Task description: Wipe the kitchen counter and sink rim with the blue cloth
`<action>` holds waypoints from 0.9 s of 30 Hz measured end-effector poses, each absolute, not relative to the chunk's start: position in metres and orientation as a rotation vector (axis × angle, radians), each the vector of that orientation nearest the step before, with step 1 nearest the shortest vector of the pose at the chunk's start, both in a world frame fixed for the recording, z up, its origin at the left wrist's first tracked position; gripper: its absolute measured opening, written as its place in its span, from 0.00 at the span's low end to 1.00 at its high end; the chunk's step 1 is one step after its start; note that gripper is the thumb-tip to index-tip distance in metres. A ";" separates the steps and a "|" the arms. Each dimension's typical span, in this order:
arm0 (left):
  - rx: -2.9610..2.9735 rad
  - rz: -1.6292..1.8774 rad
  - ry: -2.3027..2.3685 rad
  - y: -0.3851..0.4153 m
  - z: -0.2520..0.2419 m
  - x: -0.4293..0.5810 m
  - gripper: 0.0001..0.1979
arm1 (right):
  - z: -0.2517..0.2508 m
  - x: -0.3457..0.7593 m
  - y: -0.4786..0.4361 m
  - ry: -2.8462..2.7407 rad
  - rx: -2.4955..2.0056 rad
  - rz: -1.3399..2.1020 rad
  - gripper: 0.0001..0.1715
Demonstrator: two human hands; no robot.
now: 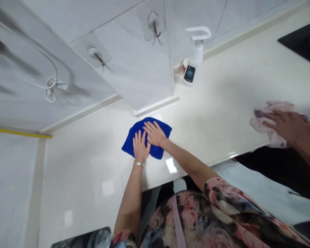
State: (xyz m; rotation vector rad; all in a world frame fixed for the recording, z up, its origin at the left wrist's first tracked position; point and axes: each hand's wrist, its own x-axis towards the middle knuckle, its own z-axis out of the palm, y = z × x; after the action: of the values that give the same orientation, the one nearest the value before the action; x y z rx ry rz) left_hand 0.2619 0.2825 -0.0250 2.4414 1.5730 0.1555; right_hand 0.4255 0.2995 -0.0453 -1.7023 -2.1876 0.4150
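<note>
A blue cloth (pixel 130 137) lies spread on the pale, glossy countertop (pixel 93 172), just in front of a jutting wall corner. My left hand (pixel 141 146), with a bracelet at the wrist, rests flat on the cloth's front part, fingers stretched out. Flat on it too is my right hand (pixel 155 134), its fingers spread and pointing left. The two hands touch or nearly touch at the thumbs. Some of the cloth is hidden under them.
At right, another person's hand (pixel 290 127) presses a light pink cloth (pixel 258 125) on the counter. A white spray bottle (pixel 198 53) stands by the wall. Clear hooks (pixel 94 51) hang on the wall. A black cooktop (pixel 305 41) is at far right, a dark object (pixel 85 239) at lower left.
</note>
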 end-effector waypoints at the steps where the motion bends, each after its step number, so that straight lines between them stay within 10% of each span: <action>1: 2.421 0.174 1.636 0.265 -0.026 0.249 0.33 | -0.046 0.412 0.291 -2.235 -1.643 0.419 0.38; 13: 2.600 0.167 1.391 0.137 -0.030 0.241 0.34 | -0.044 0.424 0.137 -2.163 -1.590 0.286 0.35; 27: 2.519 0.271 1.203 0.296 -0.022 0.207 0.30 | -0.046 0.431 0.078 -1.681 -1.805 0.015 0.35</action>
State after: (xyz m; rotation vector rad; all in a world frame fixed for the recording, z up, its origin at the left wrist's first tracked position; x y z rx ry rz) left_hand 0.2074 0.2958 -0.0219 2.5191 1.2029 0.2706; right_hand 0.4309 0.0784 -0.0456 -1.8046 -1.6808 0.0152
